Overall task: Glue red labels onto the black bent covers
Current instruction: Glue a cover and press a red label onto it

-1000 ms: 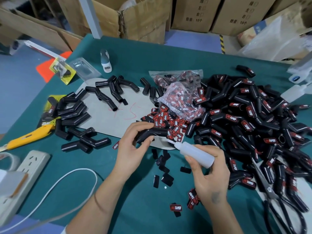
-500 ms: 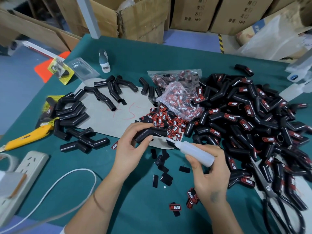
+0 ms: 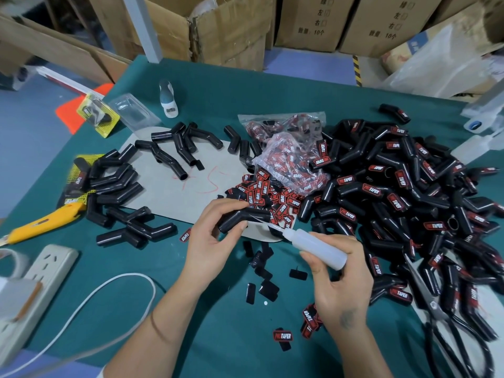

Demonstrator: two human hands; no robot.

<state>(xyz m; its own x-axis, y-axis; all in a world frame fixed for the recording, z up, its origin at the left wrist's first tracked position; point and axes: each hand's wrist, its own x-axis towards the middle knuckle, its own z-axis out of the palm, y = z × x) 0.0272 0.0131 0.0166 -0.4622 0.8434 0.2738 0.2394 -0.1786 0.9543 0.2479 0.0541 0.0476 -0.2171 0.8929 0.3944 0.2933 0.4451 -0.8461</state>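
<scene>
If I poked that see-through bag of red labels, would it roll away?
Probably not. The bag looks thin and crumpled, so it would likely squish and slide. Its mouth seems open toward the spilled labels, so more might tumble out.

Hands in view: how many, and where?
2. The left hand is at centre, gripping a black bent cover. The right hand is beside it, holding the glue bottle. No others are visible.

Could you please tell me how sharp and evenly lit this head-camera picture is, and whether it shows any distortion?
Head view: lighting soft and even, with faint shadows under the hands; wide-angle bending curves the table edge; the centre is fairly sharp, "TAPER" readable on a label; the white cable and scissors at the margins look smeared.
</scene>
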